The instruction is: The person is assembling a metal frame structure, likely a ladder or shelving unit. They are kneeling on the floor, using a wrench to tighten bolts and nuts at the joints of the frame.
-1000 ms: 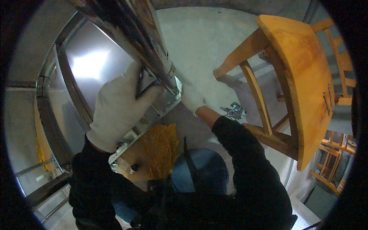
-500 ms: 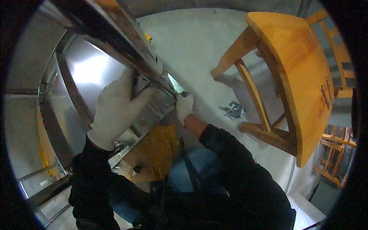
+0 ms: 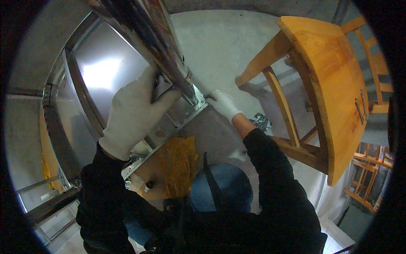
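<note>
A dark, worn metal leg (image 3: 148,46) slants down from the upper left, part of a sheet-metal frame with a shiny panel (image 3: 103,70). My left hand (image 3: 135,106), in a pale work glove, is wrapped round the leg, thumb and fingers on either side; its fingertips are partly hidden behind it. At the leg's lower end is a shiny silvery strip (image 3: 199,96). My right hand (image 3: 224,103), also gloved, has its fingers drawn together right beside that strip. Whatever they pinch is too small to name.
To the right stands a wooden chair (image 3: 334,93) with two small dark pieces on its seat. Crumpled silvery scraps (image 3: 262,122) lie on the floor by it. A crinkled yellow-brown sheet (image 3: 179,165) lies near my knee. More wooden furniture (image 3: 372,169) stands farther right.
My right hand has moved a little right and turned, its forearm swinging outward. The leg appears slightly shifted to the right, with my left hand still round it.
</note>
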Demonstrator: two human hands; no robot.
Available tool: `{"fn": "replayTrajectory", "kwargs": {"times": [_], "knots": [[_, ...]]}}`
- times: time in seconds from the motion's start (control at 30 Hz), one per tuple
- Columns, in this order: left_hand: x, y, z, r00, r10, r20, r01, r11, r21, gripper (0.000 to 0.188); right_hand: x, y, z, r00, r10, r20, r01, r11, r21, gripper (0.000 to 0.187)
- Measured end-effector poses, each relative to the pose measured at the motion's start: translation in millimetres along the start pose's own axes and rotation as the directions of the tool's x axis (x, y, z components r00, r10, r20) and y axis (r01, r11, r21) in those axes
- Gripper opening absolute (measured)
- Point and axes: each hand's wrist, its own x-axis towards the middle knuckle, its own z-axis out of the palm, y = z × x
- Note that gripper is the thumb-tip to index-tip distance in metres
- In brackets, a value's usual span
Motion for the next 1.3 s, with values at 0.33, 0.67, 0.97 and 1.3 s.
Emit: {"fn": "replayTrajectory", "kwargs": {"times": [0.33,0.67,0.97,1.3], "knots": [[0,-2,2,1.000,0.020,-0.012,-0.020,1.000,-0.003,0.049,15,-18,-4,0.982,-0.153,0.108,0.174,0.958,-0.229,0.023],[1,-2,6,0.999,0.031,-0.028,-0.031,0.999,0.009,0.048,28,-23,-22,0.953,-0.144,0.268,0.242,0.893,-0.380,0.022],[2,-3,8,0.999,0.033,-0.017,-0.032,0.999,0.015,0.046,17,-6,-14,0.966,-0.202,0.163,0.237,0.942,-0.237,0.021],[3,-2,10,1.000,0.012,-0.009,-0.012,1.000,-0.029,0.043,25,-17,-18,0.914,-0.290,0.284,0.394,0.800,-0.452,0.018]]}}
